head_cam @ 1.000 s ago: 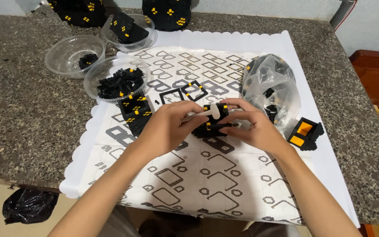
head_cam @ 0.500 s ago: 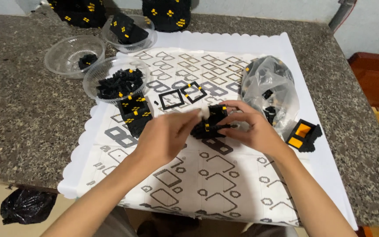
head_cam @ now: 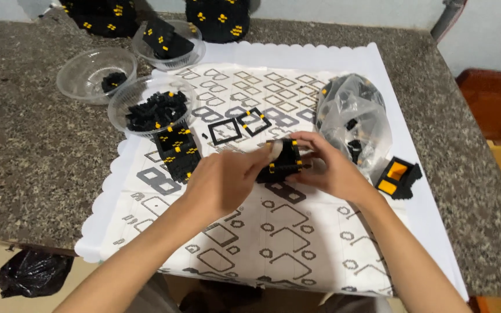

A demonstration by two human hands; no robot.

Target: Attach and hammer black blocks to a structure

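Both my hands hold a small black brick model with yellow studs [head_cam: 282, 162] just above a white paper sheet with printed square outlines [head_cam: 297, 232]. My left hand [head_cam: 224, 179] grips its left side, a fingertip wrapped in pale tape on top. My right hand [head_cam: 329, 168] clasps its right side and back. Two flat black square frames [head_cam: 240, 124] lie on the sheet just beyond the model. A finished black and yellow block [head_cam: 176, 149] sits left of my left hand.
Three clear plastic bowls stand at the back left: one full of black pieces [head_cam: 153, 107], one nearly bare [head_cam: 94, 72], one holding a built piece [head_cam: 168, 39]. A clear bag of parts [head_cam: 352, 116] and a black-orange piece [head_cam: 397, 177] lie right. Larger black models sit at the back edge.
Both hands have kept hold of the model and turned it slightly; my left hand's fingers have shifted over its top. The other things on the counter have stayed where they were.
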